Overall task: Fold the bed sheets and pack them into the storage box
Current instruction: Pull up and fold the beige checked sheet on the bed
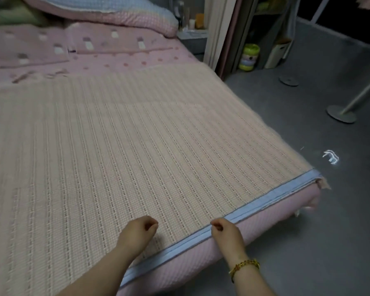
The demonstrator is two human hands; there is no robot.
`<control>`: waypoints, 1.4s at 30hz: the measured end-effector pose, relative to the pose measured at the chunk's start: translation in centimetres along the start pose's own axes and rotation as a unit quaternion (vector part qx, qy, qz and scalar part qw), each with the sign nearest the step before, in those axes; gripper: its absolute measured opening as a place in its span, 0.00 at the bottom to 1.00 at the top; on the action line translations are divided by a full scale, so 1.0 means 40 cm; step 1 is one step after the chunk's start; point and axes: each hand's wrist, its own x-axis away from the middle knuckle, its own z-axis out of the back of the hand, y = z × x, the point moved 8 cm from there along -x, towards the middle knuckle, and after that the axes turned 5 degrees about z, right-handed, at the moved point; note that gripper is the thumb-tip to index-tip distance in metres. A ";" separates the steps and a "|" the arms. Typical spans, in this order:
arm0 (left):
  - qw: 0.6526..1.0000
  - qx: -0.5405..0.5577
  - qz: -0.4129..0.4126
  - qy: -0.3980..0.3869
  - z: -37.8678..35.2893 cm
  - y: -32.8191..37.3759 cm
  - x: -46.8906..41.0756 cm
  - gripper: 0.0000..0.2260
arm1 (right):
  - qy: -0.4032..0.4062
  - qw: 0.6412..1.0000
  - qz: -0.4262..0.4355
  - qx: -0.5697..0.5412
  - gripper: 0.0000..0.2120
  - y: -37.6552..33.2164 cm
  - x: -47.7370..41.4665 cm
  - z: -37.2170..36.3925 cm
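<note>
Curled hands [137,230] [225,229] on striped, blue-hemmed sheet [115,146]

No legible text anywhere; print on green jar [249,57] too blurred.

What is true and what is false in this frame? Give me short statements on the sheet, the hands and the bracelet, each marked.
1. The sheet lies spread flat on the bed. True.
2. The bracelet is on the left wrist. False: it is on the right wrist.
3. The right hand is at the sheet's blue edge. True.
4. The left hand is at the far end of the bed. False: it is over the sheet near the near edge, beside the right hand.
5. A storage box stands on the bed. False: none is in view.
</note>
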 end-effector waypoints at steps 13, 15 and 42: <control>0.978 -0.142 -0.124 -0.086 -0.363 0.147 -0.157 0.22 | -0.092 0.911 0.255 0.311 0.10 0.110 -0.284 -0.085; 0.971 -0.183 -0.125 -0.087 -0.410 0.235 -0.184 0.17 | -0.119 0.894 0.251 0.351 0.11 0.176 -0.331 -0.030; 0.950 0.162 0.161 0.213 -0.452 1.426 -0.908 0.11 | 0.077 0.921 0.286 0.251 0.09 0.375 -1.229 1.427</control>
